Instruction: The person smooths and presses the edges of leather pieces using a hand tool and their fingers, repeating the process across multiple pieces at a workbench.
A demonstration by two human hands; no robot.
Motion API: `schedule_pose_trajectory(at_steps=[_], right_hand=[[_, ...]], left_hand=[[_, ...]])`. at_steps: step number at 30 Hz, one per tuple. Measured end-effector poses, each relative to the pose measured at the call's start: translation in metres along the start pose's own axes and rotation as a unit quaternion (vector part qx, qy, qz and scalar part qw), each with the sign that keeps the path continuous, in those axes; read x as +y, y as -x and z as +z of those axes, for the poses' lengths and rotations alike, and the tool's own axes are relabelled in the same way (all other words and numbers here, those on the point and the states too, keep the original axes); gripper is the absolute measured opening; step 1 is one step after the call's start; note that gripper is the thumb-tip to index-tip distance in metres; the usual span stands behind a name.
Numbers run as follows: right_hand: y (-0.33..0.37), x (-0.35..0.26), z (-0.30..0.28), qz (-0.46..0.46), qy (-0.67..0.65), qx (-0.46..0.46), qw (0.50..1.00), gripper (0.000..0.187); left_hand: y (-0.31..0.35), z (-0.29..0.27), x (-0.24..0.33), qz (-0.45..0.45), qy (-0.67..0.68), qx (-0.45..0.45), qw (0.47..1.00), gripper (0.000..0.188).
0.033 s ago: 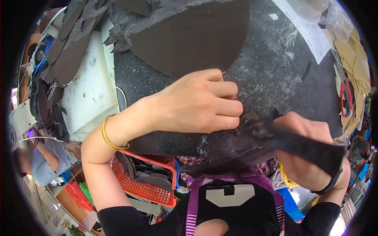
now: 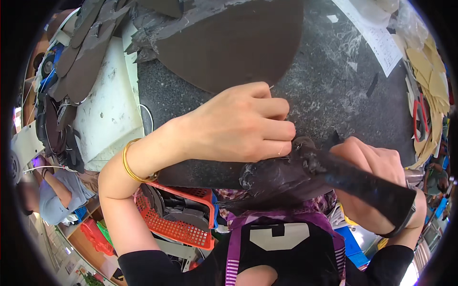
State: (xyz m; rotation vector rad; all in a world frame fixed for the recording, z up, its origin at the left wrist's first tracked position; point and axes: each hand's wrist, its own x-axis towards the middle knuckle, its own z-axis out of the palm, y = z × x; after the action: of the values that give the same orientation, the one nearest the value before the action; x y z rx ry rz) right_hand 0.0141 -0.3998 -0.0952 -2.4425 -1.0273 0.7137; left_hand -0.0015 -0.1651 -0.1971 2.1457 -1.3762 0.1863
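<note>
My left hand [image 2: 245, 121] is closed in a fist, knuckles up, at the near edge of the dark work surface. Its fingertips are hidden beneath it, so what they hold does not show. Just to the right, my right hand [image 2: 374, 162] is closed on a black hammer-like tool [image 2: 367, 178], whose long, flaring part slants across in front of the hand. Below my hands, dark rubbery material [image 2: 276, 178] with ragged, whitish patches lies along the near edge. A large, rounded dark brown sheet [image 2: 229, 47] lies beyond my left hand.
Dark cut pieces [image 2: 90, 71] pile up at far left over a pale board [image 2: 107, 102]. Red-handled scissors [image 2: 420, 119] lie at right near tan pieces [image 2: 427, 71] and a printed paper [image 2: 381, 47]. An orange basket [image 2: 171, 224] is below left. Another person [image 2: 62, 190] is at far left.
The black tool has shifted slightly, its wide end moving a little down and left. My right hand has moved slightly with it. My left hand stays almost where it was.
</note>
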Motion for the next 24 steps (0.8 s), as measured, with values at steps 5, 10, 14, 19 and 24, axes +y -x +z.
schedule_pose_trajectory(at_steps=[5,10,14,19,24], right_hand=[[-0.015,-0.011,0.001,0.004,0.07,-0.049,0.996,0.018],[-0.008,-0.001,-0.006,-0.002,0.049,-0.038,0.998,0.016],[-0.009,0.004,-0.003,-0.033,0.027,-0.007,0.999,0.018],[-0.012,0.013,-0.001,-0.105,0.035,0.008,0.994,0.019],[-0.022,0.007,-0.002,-0.056,0.032,-0.022,0.998,0.018]], left_hand=[[0.015,0.001,0.028,-0.164,-0.06,0.037,0.984,0.019],[0.014,0.012,0.036,-0.191,0.036,0.103,0.975,0.022],[0.014,0.011,0.049,-0.149,-0.11,0.071,0.98,0.016],[0.002,0.0,0.063,-0.183,-0.134,-0.022,0.974,0.012],[0.006,0.003,0.064,-0.313,-0.06,0.056,0.946,0.021]])
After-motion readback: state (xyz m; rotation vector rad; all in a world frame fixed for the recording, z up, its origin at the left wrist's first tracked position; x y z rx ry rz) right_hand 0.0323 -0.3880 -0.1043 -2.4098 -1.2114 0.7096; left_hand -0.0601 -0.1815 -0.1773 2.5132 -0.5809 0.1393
